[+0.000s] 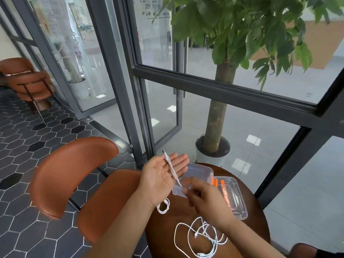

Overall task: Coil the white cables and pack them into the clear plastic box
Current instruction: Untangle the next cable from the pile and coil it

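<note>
A white cable point(172, 168), laid over the open left hand point(162, 177) and pinched in the right hand point(202, 198) grip, is readied for winding.

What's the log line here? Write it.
left hand: open, cable across palm | right hand: pinches cable | box: open | loose cables: on table

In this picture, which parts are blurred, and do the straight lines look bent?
Head view: the right hand is smeared by motion, so its grip on the thin white cable is unclear, while the left hand, palm up, looks sharp. Head view: the dark metal window frame bows from wide-angle distortion, and the farther brown leather chair at the left edge is soft.
</note>
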Available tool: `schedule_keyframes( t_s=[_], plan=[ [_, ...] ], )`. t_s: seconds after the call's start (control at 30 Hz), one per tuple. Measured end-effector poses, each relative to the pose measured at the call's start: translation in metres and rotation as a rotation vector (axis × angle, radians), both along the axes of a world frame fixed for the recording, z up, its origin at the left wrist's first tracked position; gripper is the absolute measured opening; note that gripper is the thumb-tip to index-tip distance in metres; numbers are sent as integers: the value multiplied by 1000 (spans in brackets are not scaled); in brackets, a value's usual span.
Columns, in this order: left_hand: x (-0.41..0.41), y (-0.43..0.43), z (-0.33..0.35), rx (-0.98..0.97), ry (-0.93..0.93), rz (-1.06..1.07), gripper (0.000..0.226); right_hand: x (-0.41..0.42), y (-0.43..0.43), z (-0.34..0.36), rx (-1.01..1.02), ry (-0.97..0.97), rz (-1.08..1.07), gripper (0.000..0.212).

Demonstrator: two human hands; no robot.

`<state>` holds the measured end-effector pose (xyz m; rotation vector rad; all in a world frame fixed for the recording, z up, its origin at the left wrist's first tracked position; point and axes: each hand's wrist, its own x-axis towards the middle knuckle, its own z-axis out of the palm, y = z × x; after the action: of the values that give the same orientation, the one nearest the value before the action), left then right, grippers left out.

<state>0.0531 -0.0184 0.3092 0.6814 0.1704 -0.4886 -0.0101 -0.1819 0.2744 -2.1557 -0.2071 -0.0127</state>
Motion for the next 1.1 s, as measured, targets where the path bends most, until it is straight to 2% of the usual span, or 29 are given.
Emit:
schedule_keyframes(
  t_s=[0.1,0.23,0.33,0.4,0.53,0.63,0.7,0.77,0.87,1.0,1.1],
  plan=[
    [0,-2,-1,3,-8,-5,30,0,-5,-14,120,86,28,10],
    [-5,0,-3,6,-41,-68,32,7,-20,-27,183,217,165,23],
    [-9,3,-3,44,-47,-168,36,21,-39,-27,66,322,262,36],
    [-11,3,-4,84,-49,-233,35,37,-51,-22,-82,349,315,33],
    [-9,8,0,136,-84,-292,32,66,-62,-7,-175,333,319,22],
    [-3,11,5,369,-200,-482,30,84,-64,15,-225,318,301,10],
    [1,10,7,564,-273,-615,28,95,-61,30,-268,298,272,15],
    [6,6,10,688,-301,-658,27,102,-52,49,-284,290,254,17],
    [16,2,15,842,-337,-617,30,103,-38,78,-337,219,232,18],
    [28,0,17,974,-396,-428,23,85,-19,86,-562,-94,81,25],
    [27,-1,8,1035,-472,-253,18,66,-12,69,-320,-103,4,23]
  ],
)
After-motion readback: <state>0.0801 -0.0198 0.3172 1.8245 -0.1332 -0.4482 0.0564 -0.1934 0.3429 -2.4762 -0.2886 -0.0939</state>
